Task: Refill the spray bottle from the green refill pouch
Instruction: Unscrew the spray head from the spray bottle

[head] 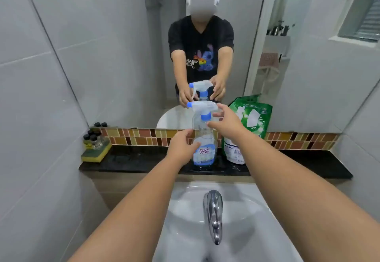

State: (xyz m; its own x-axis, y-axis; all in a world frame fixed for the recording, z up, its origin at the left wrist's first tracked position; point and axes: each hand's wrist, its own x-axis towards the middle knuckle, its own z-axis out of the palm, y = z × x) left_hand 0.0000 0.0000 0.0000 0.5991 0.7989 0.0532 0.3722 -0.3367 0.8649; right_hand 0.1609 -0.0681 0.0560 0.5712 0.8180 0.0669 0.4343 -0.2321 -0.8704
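Note:
A clear spray bottle (204, 138) with a blue collar, white trigger head and a little blue liquid at the bottom stands upright on the black ledge (133, 161). My left hand (182, 146) is at the bottle's left side, fingers curved against its body. My right hand (227, 120) hovers beside the blue collar with fingers spread, just short of the trigger head. The green refill pouch (249, 121) stands upright against the mirror, right of the bottle and partly behind my right hand.
A white sink (185, 210) with a chrome tap (213, 212) lies below the ledge. A yellow-green sponge (95, 152) with small black-capped jars (93, 139) on it sits at the ledge's left end. The mirror (123, 56) rises right behind the ledge.

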